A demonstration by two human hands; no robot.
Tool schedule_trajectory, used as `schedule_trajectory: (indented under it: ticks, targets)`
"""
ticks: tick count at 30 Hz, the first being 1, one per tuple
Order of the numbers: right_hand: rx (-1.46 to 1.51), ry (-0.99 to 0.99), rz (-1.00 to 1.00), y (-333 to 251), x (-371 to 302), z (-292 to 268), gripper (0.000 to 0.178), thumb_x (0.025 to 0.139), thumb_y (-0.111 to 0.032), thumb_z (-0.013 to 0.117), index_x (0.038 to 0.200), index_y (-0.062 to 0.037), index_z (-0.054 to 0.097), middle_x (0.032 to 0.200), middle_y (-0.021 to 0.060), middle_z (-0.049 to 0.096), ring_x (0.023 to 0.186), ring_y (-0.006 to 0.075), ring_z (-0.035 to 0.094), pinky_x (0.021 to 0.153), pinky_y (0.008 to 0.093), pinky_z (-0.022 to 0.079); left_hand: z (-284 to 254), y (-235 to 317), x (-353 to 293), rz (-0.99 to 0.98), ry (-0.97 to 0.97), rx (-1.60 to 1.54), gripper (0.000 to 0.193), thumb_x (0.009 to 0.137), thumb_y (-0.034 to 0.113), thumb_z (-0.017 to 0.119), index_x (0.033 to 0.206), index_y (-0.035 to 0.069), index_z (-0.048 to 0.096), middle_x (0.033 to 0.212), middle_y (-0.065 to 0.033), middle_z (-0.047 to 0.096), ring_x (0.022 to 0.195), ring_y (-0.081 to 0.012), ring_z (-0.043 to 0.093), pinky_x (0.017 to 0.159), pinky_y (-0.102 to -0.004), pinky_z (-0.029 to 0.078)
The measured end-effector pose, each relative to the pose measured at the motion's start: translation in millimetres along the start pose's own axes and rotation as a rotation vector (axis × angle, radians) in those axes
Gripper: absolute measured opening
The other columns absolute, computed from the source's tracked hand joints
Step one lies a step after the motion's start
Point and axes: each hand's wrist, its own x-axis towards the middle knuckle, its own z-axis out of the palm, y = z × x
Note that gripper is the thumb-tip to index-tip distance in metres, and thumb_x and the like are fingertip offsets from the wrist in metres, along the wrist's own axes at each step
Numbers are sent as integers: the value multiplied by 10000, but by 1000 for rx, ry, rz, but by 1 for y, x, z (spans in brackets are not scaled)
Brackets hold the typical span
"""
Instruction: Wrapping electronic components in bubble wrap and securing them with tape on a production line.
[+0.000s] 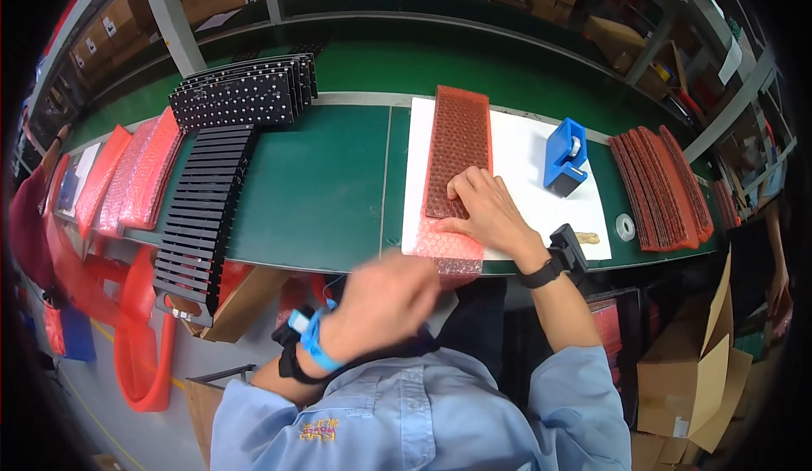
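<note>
Red bubble wrap (450,247) lies under the long panel (458,150) at the desk's near edge; your right hand (486,209) presses it, fingers spread flat. Your left hand (381,298) is blurred, fingers unreadable. Wrapping seems underway; folding next needs both hands.

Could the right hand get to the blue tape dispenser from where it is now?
Probably yes: the right hand rests on the red bubble-wrapped panel, and only bare white sheet lies between it and the blue tape dispenser.
</note>
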Motion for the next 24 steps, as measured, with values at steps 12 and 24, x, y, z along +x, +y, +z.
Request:
schedule_trajectory:
  ticks: [12, 24]
  targets:
    - [-73, 158, -231, 2, 22, -1, 344, 762, -351, 790, 897, -67, 651, 896, 53, 583, 866, 243, 599, 766, 358, 461, 2, -27, 38, 130, 214, 313, 321, 823, 114, 644, 1144, 95, 648, 1180, -98, 582, 1129, -292, 535, 908, -441, 405]
    - [227, 187, 47, 22, 306, -21, 220, 847, -257, 698, 947, -61, 686, 881, 153, 709, 912, 363, 680, 765, 462, 544, -29, -56, 54, 205, 81, 168, 481, 821, 79, 597, 1295, 19, 543, 1395, -158, 492, 1352, -324, 423, 1130, -545, 302]
